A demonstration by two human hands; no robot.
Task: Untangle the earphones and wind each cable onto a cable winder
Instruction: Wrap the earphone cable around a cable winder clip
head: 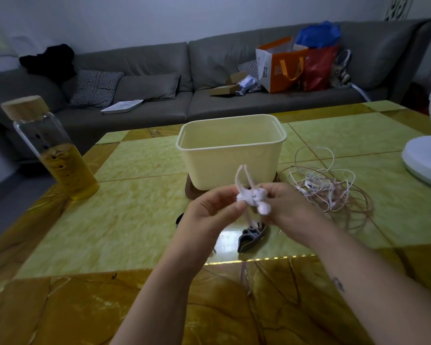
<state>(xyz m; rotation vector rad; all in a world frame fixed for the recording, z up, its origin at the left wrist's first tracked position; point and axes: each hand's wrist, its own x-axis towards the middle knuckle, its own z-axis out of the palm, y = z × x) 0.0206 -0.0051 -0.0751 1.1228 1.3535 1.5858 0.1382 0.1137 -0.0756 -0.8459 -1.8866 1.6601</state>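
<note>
My left hand [210,211] and my right hand [288,204] meet above the table and pinch a small white bundle of earphone cable [253,195] between the fingertips. Two cable loops stick up from the bundle and an earbud [264,208] hangs below it. A thin cable end dangles down toward me. On the table just under my hands lies a dark cable winder [250,236]; another dark piece [179,218] peeks out left of my left wrist. To the right sits a tangled heap of white and pinkish earphone cables [331,188].
A cream plastic tub [230,135] stands on a dark coaster behind my hands. A glass bottle with a wooden lid [50,148] holds yellow liquid at the left. A white fan base [426,160] is at the right edge. A grey sofa with bags lies beyond the table.
</note>
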